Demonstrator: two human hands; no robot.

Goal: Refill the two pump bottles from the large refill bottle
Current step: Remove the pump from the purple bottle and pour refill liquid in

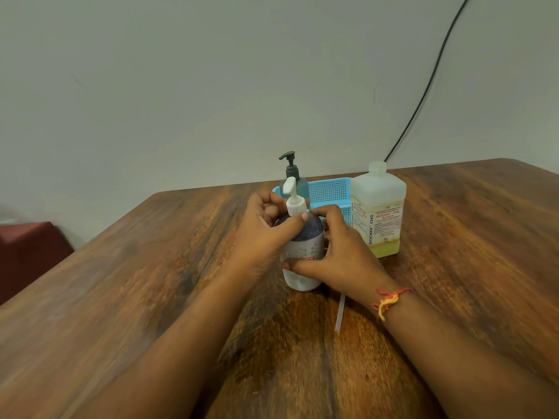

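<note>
A white pump bottle (302, 252) with a dark upper part and a white pump head stands upright at the table's middle. My left hand (263, 234) grips its neck from the left, thumb at the pump collar. My right hand (338, 255) wraps the bottle's body from the right. Behind it, a second pump bottle (295, 179) with a dark green pump stands in a blue basket (329, 192). The large refill bottle (378, 210), translucent with a yellowish liquid low inside and no cap, stands to the right of the basket.
The wooden table (151, 297) runs up to a plain wall. A thin white tube (339, 316) lies on the table in front of the white bottle. A black cable (429, 83) hangs down the wall at the right. A dark red seat (27, 252) sits at the left.
</note>
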